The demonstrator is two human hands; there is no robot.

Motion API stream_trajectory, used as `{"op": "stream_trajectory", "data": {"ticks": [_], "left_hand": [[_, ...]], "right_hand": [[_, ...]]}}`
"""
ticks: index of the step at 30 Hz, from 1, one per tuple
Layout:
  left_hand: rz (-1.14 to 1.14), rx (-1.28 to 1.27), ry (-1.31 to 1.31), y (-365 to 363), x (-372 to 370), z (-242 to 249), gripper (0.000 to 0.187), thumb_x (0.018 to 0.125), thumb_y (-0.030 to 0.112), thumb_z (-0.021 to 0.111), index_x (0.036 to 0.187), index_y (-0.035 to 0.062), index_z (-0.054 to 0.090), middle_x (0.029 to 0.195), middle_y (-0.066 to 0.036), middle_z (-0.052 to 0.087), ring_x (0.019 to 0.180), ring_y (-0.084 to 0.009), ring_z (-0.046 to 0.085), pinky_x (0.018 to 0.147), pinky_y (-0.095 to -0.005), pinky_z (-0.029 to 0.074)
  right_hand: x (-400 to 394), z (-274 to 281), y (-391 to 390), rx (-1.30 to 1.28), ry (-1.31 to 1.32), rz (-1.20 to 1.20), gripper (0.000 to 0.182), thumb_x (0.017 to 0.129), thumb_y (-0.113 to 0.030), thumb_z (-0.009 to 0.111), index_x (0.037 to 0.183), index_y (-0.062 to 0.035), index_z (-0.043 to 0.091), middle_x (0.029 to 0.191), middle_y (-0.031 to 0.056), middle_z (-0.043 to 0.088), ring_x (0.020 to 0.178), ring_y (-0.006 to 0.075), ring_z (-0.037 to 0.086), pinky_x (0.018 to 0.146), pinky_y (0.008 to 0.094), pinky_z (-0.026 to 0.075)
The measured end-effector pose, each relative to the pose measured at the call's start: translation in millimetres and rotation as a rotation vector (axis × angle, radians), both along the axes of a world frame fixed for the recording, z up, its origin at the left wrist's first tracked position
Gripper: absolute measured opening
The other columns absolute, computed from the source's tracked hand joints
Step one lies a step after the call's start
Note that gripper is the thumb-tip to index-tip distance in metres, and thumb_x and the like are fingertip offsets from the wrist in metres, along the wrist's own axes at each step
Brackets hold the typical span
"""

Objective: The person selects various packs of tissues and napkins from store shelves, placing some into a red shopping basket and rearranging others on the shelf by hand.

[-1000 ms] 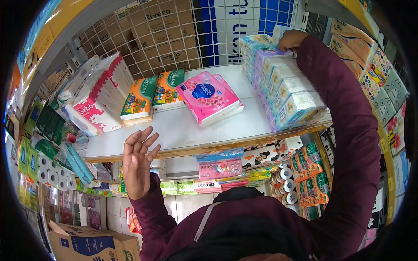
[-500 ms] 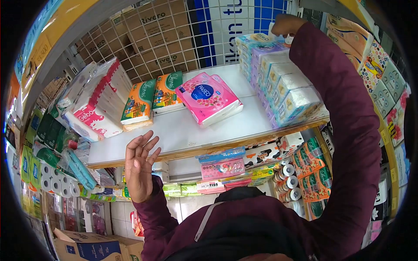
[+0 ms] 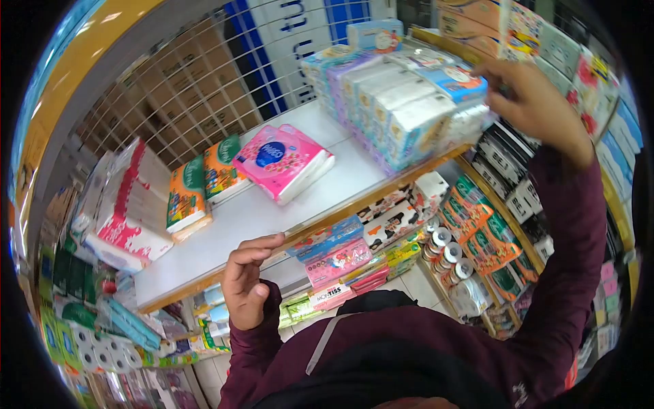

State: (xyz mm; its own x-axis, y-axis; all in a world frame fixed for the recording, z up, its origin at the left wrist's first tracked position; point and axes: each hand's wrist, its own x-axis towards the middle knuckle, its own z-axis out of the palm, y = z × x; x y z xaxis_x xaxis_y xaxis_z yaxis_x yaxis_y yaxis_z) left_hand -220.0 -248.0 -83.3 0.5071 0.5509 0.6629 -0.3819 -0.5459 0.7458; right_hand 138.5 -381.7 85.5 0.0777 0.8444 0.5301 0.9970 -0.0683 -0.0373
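Note:
My right hand [image 3: 535,102] is at the right end of a stack of tissue packs [image 3: 402,102] on the white shelf. Its index fingertip overlaps the corner of a blue-and-orange tissue pack [image 3: 460,83] lying on top, and the thumb hangs apart below. Another small blue pack [image 3: 376,35] stands upright at the back of the stack. My left hand [image 3: 246,279] hovers before the shelf's front edge, palm up, with loosely bent fingers and nothing in it. Mid-shelf lies a pink Paseo tissue pack [image 3: 279,163], beyond the left hand.
Orange-and-green tissue packs [image 3: 186,198] and a tall red-and-white Gelbo pack [image 3: 129,211] occupy the shelf's left. Behind is a white wire grid [image 3: 197,88] with cartons. Lower shelves hold pink packs [image 3: 338,262] and several rolls [image 3: 449,252]. More packs line the right side.
The view has turned and shifted right. My right hand has moved from the back of the tissue stack to its near right end. My left hand stays before the shelf, its fingers more bent.

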Motion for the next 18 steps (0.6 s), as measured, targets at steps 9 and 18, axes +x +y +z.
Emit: {"op": "stream_trajectory", "data": {"ticks": [9, 18], "left_hand": [[-0.229, 0.25, -0.164, -14.1, 66.4, -23.0, 0.035, 0.081, 0.03, 0.053, 0.097, -0.0008, 0.048, 0.1, -0.023, 0.053, 0.102, -0.0366, 0.049, 0.09, -0.0479, 0.037], [-0.407, 0.157, -0.155, -50.1, 115.4, -52.0, 0.026, 0.085, 0.023, 0.049, 0.095, -0.0006, 0.051, 0.1, -0.019, 0.054, 0.102, -0.0349, 0.05, 0.092, -0.0458, 0.037]], "right_hand": [[-90.1, -57.7, -267.4, 0.195, 0.335, -0.649, 0.04, 0.069, -0.008, 0.058, 0.109, -0.0039, 0.057, 0.079, 0.0013, 0.051, 0.064, 0.0089, 0.04, 0.057, 0.022, 0.033], [-200.7, -138.9, -496.6, 0.415, 0.806, -1.324, 0.033, 0.075, -0.009, 0.056, 0.107, -0.0018, 0.055, 0.077, -0.0006, 0.049, 0.069, 0.0073, 0.047, 0.063, 0.0206, 0.039]]}}
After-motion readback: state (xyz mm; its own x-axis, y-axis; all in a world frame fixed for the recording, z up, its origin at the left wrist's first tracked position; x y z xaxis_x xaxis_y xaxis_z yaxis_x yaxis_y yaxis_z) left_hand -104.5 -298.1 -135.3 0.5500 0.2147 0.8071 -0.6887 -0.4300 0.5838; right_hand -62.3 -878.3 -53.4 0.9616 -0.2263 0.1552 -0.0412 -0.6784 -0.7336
